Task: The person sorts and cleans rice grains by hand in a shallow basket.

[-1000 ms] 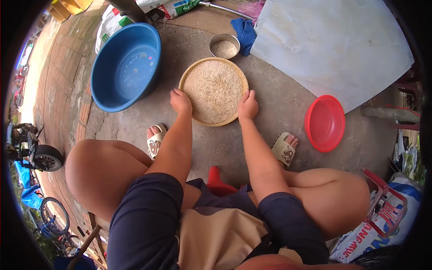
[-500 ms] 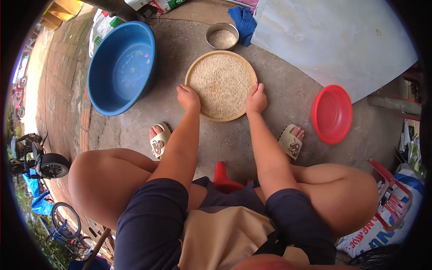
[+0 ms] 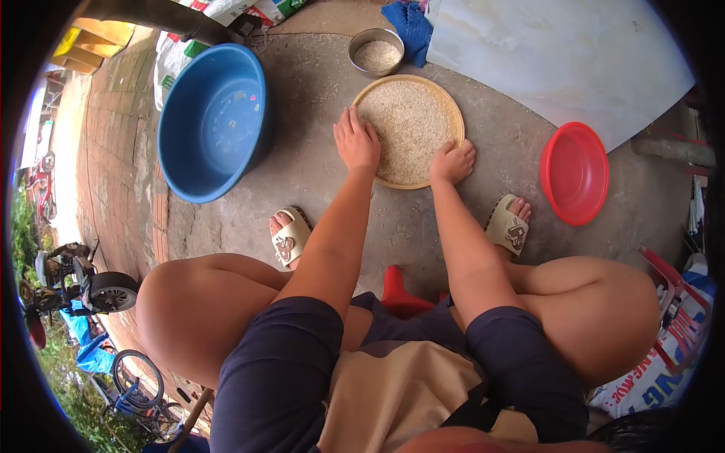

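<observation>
A round, shallow winnowing tray point(image 3: 460, 113) with a pale woven rim holds a layer of light grains point(image 3: 411, 124) that look like rice. At its left edge, my left hand point(image 3: 356, 140) lies with fingers stretched out, touching or very near the rim. My right hand point(image 3: 453, 161) is closed around the lower right rim, with the thumb side over the edge and the other fingers outside. Just beyond the tray stands a metal bowl point(image 3: 356, 64) with similar grains inside. The tray's underside is hidden.
A large blue basin point(image 3: 219, 143) stands on the left, a smaller red basin point(image 3: 574, 177) on the right. Behind lie a blue cloth point(image 3: 408, 34) and a pale sheet point(image 3: 551, 60). My sandalled feet flank the work area; a red stool point(image 3: 399, 294) is under me.
The tray has shifted and turned slightly, moving to the right. My left hand has gone from gripping the rim to stretched fingers. The camera view has also shifted slightly.
</observation>
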Demonstrator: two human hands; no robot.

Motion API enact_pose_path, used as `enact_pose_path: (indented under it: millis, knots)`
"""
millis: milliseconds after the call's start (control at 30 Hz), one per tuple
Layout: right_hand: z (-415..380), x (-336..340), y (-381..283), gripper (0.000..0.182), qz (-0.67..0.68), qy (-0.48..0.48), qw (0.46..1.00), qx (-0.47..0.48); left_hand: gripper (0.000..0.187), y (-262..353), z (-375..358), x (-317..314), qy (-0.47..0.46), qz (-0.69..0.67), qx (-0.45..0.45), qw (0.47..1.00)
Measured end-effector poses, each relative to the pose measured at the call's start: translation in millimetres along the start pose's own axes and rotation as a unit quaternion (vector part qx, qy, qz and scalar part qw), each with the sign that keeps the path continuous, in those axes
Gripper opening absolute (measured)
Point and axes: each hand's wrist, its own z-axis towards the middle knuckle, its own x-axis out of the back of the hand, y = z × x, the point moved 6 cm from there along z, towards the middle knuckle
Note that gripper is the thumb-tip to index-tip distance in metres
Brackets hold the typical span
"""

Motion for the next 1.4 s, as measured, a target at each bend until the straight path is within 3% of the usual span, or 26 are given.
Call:
enact_pose_path:
  millis: [67,100,267,367,467,567,633,667,700,733,767,800,833,867,933,1000,1067,1133,1167,1200,1233,1267,1333,1400]
  knots:
    - [-2.0,-0.6,-1.8,0.032,-0.005,-0.008,0.999,-0.031,0.056,24.5,-6.6,-17.9,-0.088,-0.019,-0.094,0.992]
    - [-2.7,-0.7,-1.3,0.033,-0.003,-0.008,0.999,-0.051,0.062,29.3,-12.1,-27.8,-0.153,-0.056,-0.070,0.984]
    - [-3.9,2.8,-3.6,0.038,0.009,-0.024,0.995,-0.093,0.061,59.5,-40.7,-35.9,-0.185,-0.029,-0.124,0.974]
    - [-2.9,3.2,-3.8,0.035,0.010,-0.008,0.996,-0.090,0.052,77.5,-59.1,-43.3,-0.244,-0.060,-0.233,0.940]
    - [-2.3,3.9,-7.0,0.035,0.026,-0.018,0.991,-0.129,0.051,79.9,-63.0,-44.7,-0.258,-0.081,-0.256,0.928]
    - [-2.2,12.5,-22.6,0.036,0.036,0.007,0.987,-0.153,0.053,78.3,-51.6,-39.1,-0.279,-0.121,-0.195,0.933]
    - [-1.0,35.1,-58.7,0.035,0.040,0.156,0.985,0.066,0.054,80.7,-35.3,-36.6,-0.276,-0.135,-0.152,0.939]
    - [2.1,36.4,-65.6,0.035,0.041,0.158,0.984,0.065,0.056,80.5,-25.7,-36.6,-0.276,-0.147,-0.109,0.943]
    - [8.6,27.9,-73.0,0.035,0.184,0.084,0.977,0.068,0.052,85.6,-12.9,-26.0,-0.225,-0.189,-0.079,0.953]
    - [14.5,17.4,-80.9,0.034,0.323,0.008,0.944,0.068,0.052,91.0,-5.1,-27.8,-0.226,-0.188,-0.081,0.952]
    - [21.4,14.4,-87.7,0.034,0.325,0.009,0.944,0.065,0.044,95.4,6.9,-22.4,-0.161,-0.239,-0.075,0.955]
    - [27.2,-11.8,-86.3,0.034,0.463,-0.130,0.873,-0.076,0.037,99.2,15.8,-16.3,-0.096,-0.288,-0.068,0.950]
    - [21.6,-28.8,-92.8,0.035,0.573,-0.260,0.747,-0.213,0.030,108.1,21.3,-12.7,-0.087,-0.325,-0.063,0.940]
    - [20.4,-33.3,-96.6,0.037,0.582,-0.341,0.678,-0.292,0.030,115.0,23.0,-8.2,-0.090,-0.322,-0.066,0.940]
    - [15.3,-33.8,-114.3,0.036,0.658,-0.465,0.518,-0.288,0.028,126.3,26.5,-3.9,-0.147,-0.381,-0.046,0.912]
    - [21.9,-39.0,-109.4,0.036,0.688,-0.445,0.499,-0.282,0.026,133.0,25.0,2.3,-0.173,-0.406,-0.041,0.897]
    - [14.9,-54.0,-101.7,0.036,0.713,-0.428,0.484,-0.273,0.026,142.1,21.7,6.3,-0.190,-0.386,-0.097,0.898]
    - [11.8,-40.4,-104.1,0.053,0.766,-0.312,0.562,-0.015,0.029,137.2,18.3,-0.6,-0.233,-0.363,-0.076,0.899]
    - [16.9,-43.8,-98.6,0.053,0.766,-0.310,0.563,-0.017,0.031,137.7,20.9,5.9,-0.173,-0.318,-0.128,0.923]
    - [17.7,-55.6,-93.2,0.042,0.732,-0.380,0.543,-0.161,0.033,136.4,21.5,10.4,-0.110,-0.271,-0.178,0.940]
    - [9.7,-63.2,-89.2,0.034,0.678,-0.440,0.507,-0.300,0.037,128.0,21.6,2.4,-0.155,-0.234,-0.162,0.946]
    - [7.7,-62.2,-91.8,0.034,0.677,-0.441,0.507,-0.300,0.037,122.5,21.2,0.8,-0.155,-0.234,-0.160,0.946]
    - [-1.4,-79.9,-77.0,0.031,0.697,-0.320,0.434,-0.473,0.041,101.0,20.4,-11.2,-0.131,-0.123,-0.111,0.977]
    - [-3.9,-81.6,-74.6,0.030,0.688,-0.292,0.439,-0.499,0.046,80.1,10.3,-25.3,-0.177,-0.094,-0.069,0.977]
